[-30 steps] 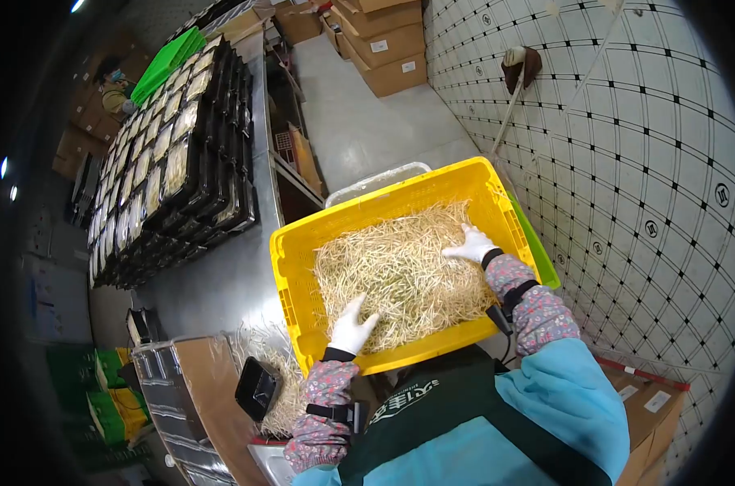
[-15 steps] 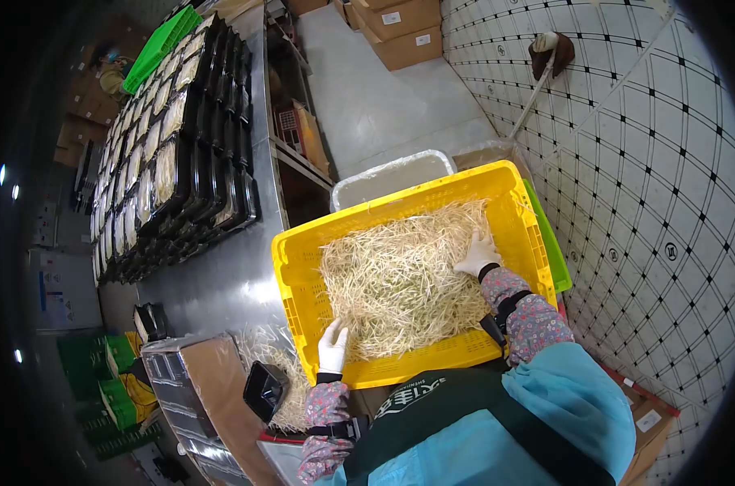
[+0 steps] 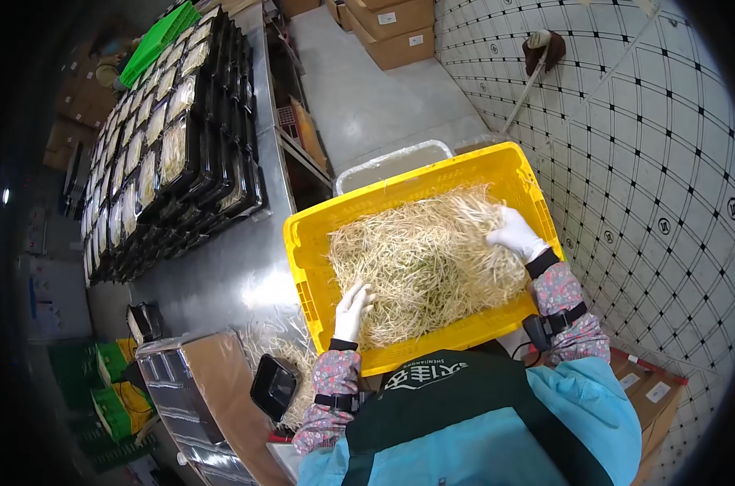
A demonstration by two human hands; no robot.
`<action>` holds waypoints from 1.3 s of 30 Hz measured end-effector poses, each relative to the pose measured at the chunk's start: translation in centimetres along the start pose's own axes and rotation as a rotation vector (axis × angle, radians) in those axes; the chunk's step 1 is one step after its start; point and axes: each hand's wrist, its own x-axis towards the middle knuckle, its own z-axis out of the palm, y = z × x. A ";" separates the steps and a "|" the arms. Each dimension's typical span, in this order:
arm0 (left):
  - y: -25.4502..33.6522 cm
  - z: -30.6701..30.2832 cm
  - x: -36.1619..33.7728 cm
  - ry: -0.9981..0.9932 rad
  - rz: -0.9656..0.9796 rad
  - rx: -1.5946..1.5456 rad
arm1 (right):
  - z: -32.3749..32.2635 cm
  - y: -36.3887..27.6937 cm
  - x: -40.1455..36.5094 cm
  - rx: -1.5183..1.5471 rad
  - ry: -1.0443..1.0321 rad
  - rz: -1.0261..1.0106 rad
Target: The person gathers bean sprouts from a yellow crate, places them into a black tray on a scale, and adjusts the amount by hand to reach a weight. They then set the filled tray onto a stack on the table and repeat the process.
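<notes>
1 wide-angle camera, worn on the person's head, looks forward and steeply down over a dark apron [image 3: 465,398] into a yellow crate [image 3: 306,255] close below; black trays [image 3: 175,154] stand farther off at left, a patterned wall [image 3: 651,162] slants along the right.
</notes>
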 end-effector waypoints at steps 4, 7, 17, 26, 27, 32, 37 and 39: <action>-1.8 1.7 2.0 -0.020 -0.166 -0.205 | 8.4 -2.5 0.2 -0.017 -0.242 -0.188; -3.9 0.8 2.5 0.131 -0.280 -0.193 | 9.6 0.3 1.8 -0.314 -0.162 -0.087; -7.9 -1.1 4.5 0.360 -0.099 0.071 | 7.8 10.7 2.4 -0.741 0.083 0.432; -6.0 -2.7 2.2 0.381 -0.247 0.015 | 2.9 15.9 2.7 -0.760 0.157 0.378; -6.0 -2.9 1.8 0.373 -0.239 0.046 | 1.9 15.3 2.6 -0.686 0.199 0.361; -8.0 -3.2 3.1 0.350 -0.187 -0.031 | -0.6 7.7 2.7 -0.117 0.062 0.273; -11.9 1.4 6.3 0.520 -0.025 0.423 | 12.6 4.7 1.2 -0.545 -0.194 -0.120; -10.6 3.8 6.4 0.469 -0.031 0.151 | 18.2 7.0 0.7 -0.697 -0.163 -0.120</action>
